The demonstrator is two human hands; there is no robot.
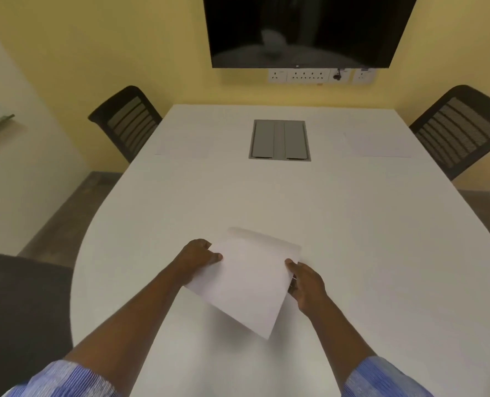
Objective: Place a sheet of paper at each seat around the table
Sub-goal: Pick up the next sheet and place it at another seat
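Note:
A white sheet of paper [248, 277] is held over the near end of the white table [352, 224], tilted, with one corner pointing toward me. My left hand [199, 255] grips its left edge and my right hand [304, 282] grips its right edge. A faint white sheet [378, 144] lies flat on the table in front of the far right chair [461, 130]. Another faint sheet [186, 146] lies in front of the far left chair [129, 118].
A grey cable hatch [279, 140] is set into the table's far middle. A dark screen [306, 30] hangs on the yellow wall above a row of sockets [318, 75]. A dark chair [20, 316] stands close at my near left.

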